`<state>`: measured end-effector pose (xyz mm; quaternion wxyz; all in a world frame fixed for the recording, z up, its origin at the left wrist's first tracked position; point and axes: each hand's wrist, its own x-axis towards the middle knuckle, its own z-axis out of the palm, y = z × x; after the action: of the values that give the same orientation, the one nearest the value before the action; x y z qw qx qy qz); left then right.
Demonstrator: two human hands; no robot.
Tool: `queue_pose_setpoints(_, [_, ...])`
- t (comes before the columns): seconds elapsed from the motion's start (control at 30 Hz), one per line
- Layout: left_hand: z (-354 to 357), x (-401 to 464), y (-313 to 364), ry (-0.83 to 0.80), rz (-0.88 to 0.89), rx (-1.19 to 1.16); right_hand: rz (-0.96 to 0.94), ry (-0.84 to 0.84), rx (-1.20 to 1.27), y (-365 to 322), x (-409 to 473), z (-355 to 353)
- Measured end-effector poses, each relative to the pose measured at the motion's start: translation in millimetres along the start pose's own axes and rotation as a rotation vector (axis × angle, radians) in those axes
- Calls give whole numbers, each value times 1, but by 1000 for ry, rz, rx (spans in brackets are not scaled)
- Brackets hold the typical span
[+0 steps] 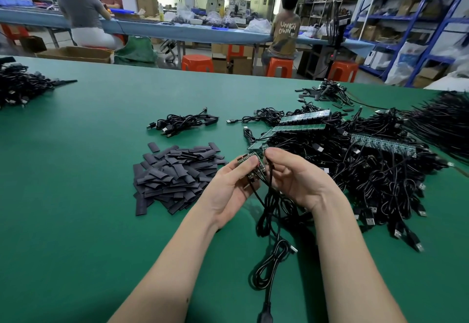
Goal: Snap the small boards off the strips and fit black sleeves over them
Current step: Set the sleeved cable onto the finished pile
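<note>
1. Nearest the camera, a glossy black cable (269, 254) hangs in loose loops from the hands onto the matte green table mat (76, 221); a small metal plug sits at one end and a thicker moulded end lies at the bottom edge of the view.

2. The left hand (233, 185) is palm-up, its thumb and curled fingers pinching a short strip of small boards (251, 168), green-black, flat and studded with tiny parts, held tilted above the mat.

3. The right hand (291, 178) meets it from the other side, thumb pressed at the strip's right end and fingers curled round the wires trailing from the boards; both hands are grasping the same piece.

4. Just left of the hands lies a heap of black sleeves (175, 178): flat, dull, rectangular pieces of tubing, overlapping at all angles.

5. Right of the hands spreads a big tangled mass of cables (375, 178), shiny and thin, with silver USB plugs poking out along its edges.

6. On top of that mass rest several long green board strips (302, 119), narrow and speckled, one more at the right (383, 143).

7. Farther back a small cable bundle (182, 122) lies alone on the mat, and another dark pile (20, 86) sits at the far left.

8. Beyond the table stand orange plastic stools (196, 62), people seated at a long blue bench (177, 31), and blue metal shelving (418, 18).
</note>
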<state>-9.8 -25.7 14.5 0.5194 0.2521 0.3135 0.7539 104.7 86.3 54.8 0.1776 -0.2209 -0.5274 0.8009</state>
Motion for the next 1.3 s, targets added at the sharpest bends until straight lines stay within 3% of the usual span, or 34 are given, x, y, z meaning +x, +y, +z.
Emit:
queue_pose_setpoints(0.13, [-1,1,-1,72,-34,47,-134,153,-85,-12,-1,-2])
queue_pose_setpoints(0.37, [-1,2,-1,110,-56,90,-345,284,132,-31,-9,3])
queue_pose_setpoints(0.53, [-3,3,-2,158,-63,103,-481,428,89,-32,-10,8])
queue_pose_setpoints(0.7, [-2,2,-5,104,-60,57,-533,384,66,-32,-6,10])
queue_pose_setpoints(0.83, [-1,2,-5,70,-40,32,-311,245,-173,-23,-3,10])
queue_pose_setpoints(0.93, [-1,1,-4,34,-35,-4,-224,207,-211,-17,-1,13])
queue_pose_setpoints(1.2, [1,2,-1,21,-67,-59,-504,348,37,-26,0,14])
queue_pose_setpoints(1.3, [2,7,-7,118,-71,54,-573,355,49,-30,-2,15])
